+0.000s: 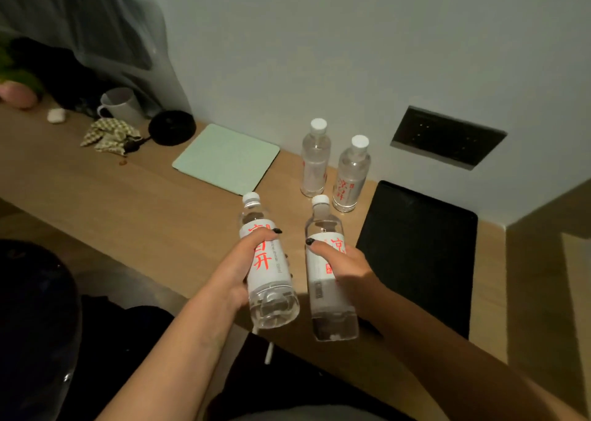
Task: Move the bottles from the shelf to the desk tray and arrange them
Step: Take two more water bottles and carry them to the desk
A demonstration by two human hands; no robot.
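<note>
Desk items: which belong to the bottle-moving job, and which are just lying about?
Job: bottle in left hand; bottle in right hand; two standing bottles; black tray.
Lying about: white mug; checked cloth; green pad; black round object.

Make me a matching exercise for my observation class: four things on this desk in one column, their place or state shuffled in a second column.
Things:
1. black tray
2. mug
3. green pad
4. left-hand bottle

Places or states:
A. held above the desk edge
B. flat, left of the two standing bottles
C. far left, by the checkered cloth
D. right end of the desk, nothing on it

Pairs: 1-D, 2-C, 3-B, 4-A
</note>
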